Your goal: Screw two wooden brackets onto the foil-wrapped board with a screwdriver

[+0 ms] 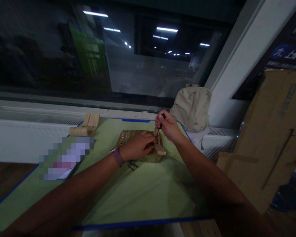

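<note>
My right hand (169, 127) is closed around the black handle of a screwdriver (163, 116), tilted with its tip pointing down at a small wooden piece (160, 150). Against that piece press the curled fingers of my left hand (137, 146), partly hiding it. Under both lies a brown box wrapped in shiny tape (128, 133), flat on the green-topped table (138, 194). Beside the box, just below my left wrist, are some small dark metal parts (132, 165), too blurred to name.
At the table's back left stands a slatted wooden object (88, 124). A blurred-out booklet or packet (69, 159) lies in front of it. Beyond the back right corner a beige backpack (192, 107) leans by the window. Large cardboard (268, 141) stands on the right.
</note>
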Demonstrator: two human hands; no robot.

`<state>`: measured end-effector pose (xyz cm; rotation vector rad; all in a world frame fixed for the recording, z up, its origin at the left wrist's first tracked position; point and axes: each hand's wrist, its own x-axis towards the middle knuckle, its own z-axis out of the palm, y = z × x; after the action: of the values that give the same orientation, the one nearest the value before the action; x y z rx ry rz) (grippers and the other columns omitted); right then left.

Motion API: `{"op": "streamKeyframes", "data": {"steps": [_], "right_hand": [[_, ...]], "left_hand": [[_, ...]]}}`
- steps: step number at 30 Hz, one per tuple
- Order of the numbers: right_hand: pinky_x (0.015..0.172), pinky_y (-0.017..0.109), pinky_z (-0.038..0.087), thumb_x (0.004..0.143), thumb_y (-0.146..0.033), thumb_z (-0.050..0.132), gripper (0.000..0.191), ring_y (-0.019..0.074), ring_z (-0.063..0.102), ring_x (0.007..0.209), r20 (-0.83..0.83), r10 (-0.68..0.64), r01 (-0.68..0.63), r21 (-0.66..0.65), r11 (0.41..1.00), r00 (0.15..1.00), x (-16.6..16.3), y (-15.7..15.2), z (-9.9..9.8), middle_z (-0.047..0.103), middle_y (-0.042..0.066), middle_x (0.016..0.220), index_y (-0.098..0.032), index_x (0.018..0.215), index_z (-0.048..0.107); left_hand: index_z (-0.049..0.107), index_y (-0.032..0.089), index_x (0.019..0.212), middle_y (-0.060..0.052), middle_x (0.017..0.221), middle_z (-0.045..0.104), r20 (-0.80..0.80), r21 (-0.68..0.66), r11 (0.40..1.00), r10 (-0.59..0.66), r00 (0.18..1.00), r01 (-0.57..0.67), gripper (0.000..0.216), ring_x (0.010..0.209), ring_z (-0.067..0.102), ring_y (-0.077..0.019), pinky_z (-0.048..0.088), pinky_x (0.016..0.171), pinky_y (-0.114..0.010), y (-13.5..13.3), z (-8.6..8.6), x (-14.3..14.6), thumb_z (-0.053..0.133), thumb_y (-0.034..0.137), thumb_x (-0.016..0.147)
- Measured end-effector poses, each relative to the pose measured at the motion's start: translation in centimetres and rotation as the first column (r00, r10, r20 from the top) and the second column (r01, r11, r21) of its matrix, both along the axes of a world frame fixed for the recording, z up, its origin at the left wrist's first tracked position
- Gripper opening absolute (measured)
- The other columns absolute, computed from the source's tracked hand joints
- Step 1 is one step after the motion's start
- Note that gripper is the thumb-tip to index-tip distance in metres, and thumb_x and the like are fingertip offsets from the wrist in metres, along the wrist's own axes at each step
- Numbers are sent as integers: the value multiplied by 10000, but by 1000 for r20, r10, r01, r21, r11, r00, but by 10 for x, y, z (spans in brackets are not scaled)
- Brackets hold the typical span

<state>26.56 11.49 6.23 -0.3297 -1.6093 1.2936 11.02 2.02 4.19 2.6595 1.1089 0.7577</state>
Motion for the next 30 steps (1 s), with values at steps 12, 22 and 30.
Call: {"op": "streamKeyframes", "data": {"steps": [12, 22, 30], "right_hand": [[517, 252, 346, 844, -604, 642, 407, 99, 401, 507, 31, -133, 130, 75, 989, 991, -3, 0, -2, 408, -99, 572, -254, 828, 433], [517, 245, 345, 848, -589, 637, 397, 97, 398, 508, 37, -135, 132, 69, 989, 990, -3, 1, -3, 409, -100, 578, -255, 825, 424], [524, 241, 345, 851, -583, 639, 394, 99, 395, 514, 31, -119, 117, 64, 991, 992, -3, 1, -3, 403, -99, 574, -256, 828, 420]], "left_hand": [[596, 182, 966, -78, 1019, 631, 12, -7, 1000, 0, 1000, 1, 93, 1044, 533, -233, 451, 938, -383, 0, 1, 0, 532, 163, 901], [603, 176, 1002, -80, 1028, 634, -3, -15, 1000, 2, 1000, -2, 125, 1052, 533, -236, 447, 944, -390, 1, -1, 0, 535, 167, 898], [602, 181, 973, -78, 1013, 629, -12, -14, 1000, 12, 1000, -12, 101, 1032, 530, -239, 452, 923, -388, 0, 0, 0, 535, 168, 897]]}}
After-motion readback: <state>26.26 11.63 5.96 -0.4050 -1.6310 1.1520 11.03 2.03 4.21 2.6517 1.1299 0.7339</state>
